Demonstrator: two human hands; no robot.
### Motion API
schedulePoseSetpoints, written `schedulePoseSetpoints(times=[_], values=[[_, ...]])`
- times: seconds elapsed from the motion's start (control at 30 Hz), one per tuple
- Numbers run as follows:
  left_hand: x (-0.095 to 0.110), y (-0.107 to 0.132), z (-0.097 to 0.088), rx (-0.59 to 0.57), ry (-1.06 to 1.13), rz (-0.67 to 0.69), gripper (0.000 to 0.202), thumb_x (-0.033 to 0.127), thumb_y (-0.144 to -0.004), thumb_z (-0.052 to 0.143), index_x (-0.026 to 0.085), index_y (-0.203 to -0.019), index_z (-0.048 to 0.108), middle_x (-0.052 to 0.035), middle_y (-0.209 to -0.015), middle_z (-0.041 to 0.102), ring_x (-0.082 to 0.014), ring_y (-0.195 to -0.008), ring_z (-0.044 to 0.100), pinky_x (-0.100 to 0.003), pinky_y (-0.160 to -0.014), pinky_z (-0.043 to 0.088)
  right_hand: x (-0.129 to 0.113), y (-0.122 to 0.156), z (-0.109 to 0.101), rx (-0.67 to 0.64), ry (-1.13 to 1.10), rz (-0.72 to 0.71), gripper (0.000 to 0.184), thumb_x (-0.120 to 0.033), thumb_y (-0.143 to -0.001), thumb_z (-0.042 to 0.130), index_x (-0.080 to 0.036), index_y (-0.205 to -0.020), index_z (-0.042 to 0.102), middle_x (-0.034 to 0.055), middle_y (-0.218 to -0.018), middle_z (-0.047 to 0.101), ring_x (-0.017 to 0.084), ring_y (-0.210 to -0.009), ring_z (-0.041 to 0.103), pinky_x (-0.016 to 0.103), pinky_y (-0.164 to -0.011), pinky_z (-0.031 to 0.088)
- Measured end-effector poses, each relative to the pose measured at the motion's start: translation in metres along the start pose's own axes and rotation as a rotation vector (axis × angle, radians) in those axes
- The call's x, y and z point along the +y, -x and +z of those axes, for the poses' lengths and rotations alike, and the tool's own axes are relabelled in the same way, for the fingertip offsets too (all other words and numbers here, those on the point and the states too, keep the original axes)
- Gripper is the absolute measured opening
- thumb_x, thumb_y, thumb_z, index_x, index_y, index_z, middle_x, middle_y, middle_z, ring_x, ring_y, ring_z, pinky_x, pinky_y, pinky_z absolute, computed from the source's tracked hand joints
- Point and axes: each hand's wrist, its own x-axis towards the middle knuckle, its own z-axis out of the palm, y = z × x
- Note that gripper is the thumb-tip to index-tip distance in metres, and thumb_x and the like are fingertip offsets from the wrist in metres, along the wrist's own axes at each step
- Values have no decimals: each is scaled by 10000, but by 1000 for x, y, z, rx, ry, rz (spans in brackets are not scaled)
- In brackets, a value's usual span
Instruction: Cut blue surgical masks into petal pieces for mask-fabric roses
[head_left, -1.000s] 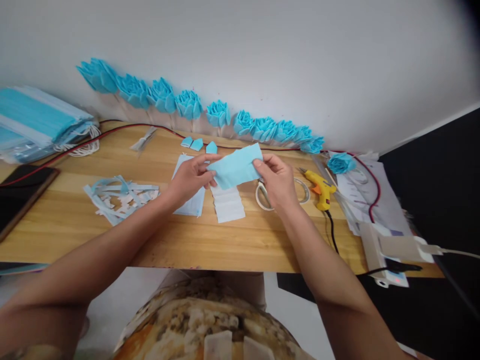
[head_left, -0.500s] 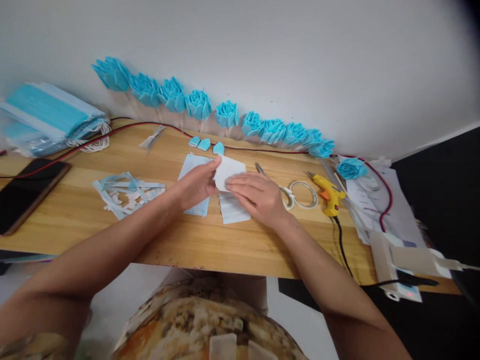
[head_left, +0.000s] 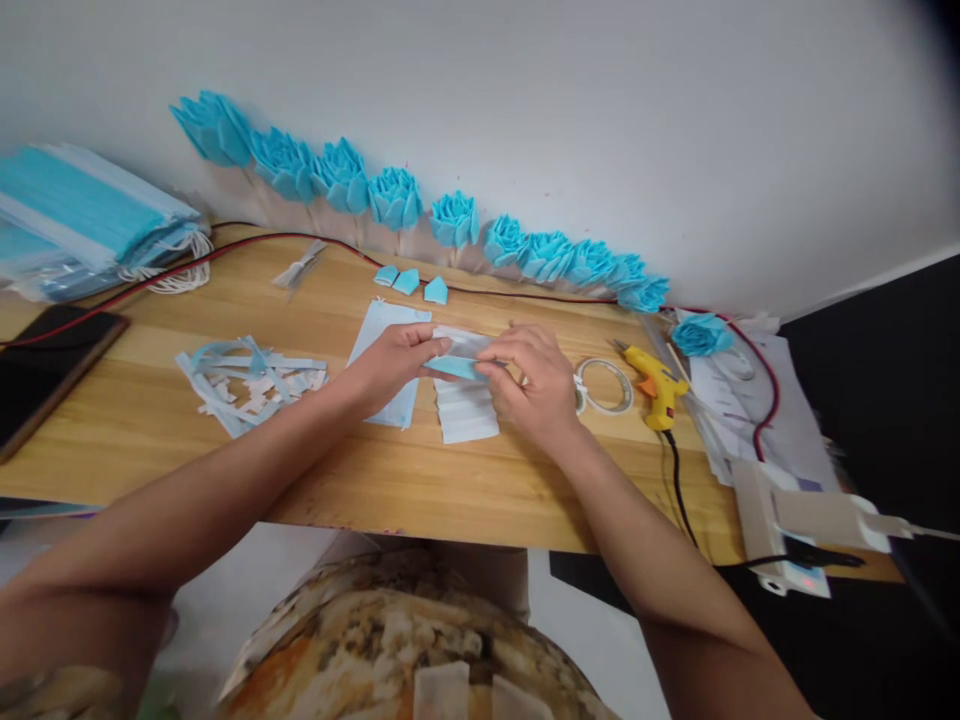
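Between both hands is a piece of mask fabric (head_left: 459, 368), its blue lower edge folded over the pale side. My left hand (head_left: 401, 365) pinches its left end, thumb on top. At the right end, the fingers and thumb of my right hand (head_left: 531, 378) close on the fold. Below it, a pleated pale piece of fabric (head_left: 468, 415) lies on the table. A light-blue mask sheet (head_left: 396, 408) lies partly under my left hand. Several small folded blue petals (head_left: 406, 282) sit beyond the hands. Scissors (head_left: 580, 394) are partly hidden beside my right hand.
Blue fabric flowers (head_left: 396, 198) line the wall. Left are stacked masks (head_left: 82, 205), a phone (head_left: 56, 365) and cut strips (head_left: 255, 385). To the right lie a tape roll (head_left: 606, 387), a yellow glue gun (head_left: 656, 385) and a power strip (head_left: 772, 530). A red-black cable (head_left: 285, 236) crosses the back.
The fabric piece was held flat with its white side up; now its lower edge is folded over, showing blue. My right hand has gone from flat fingers to a pinch.
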Motion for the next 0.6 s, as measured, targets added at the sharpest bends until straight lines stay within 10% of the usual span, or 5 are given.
schedulePoseSetpoints(times=[0.23,0.6], values=[[1,3,1,-120,-99,-31,393,500,-788,823,172,-1004,807,-79,-991,790,-232,-980,718,-390,-886,612,-3,-1,-2,16,-98,196,63,-231,-955,692,-254,-932,745,72,-1243,764,266,-1176,705,470,-999,537],[4,4,2,-107,-157,-64,369,503,-806,807,183,-990,815,-83,-1051,792,-213,-949,712,-349,-855,601,-6,-4,-1,0,-240,417,68,-207,-907,696,-233,-873,749,4,-905,802,181,-848,734,330,-825,573]])
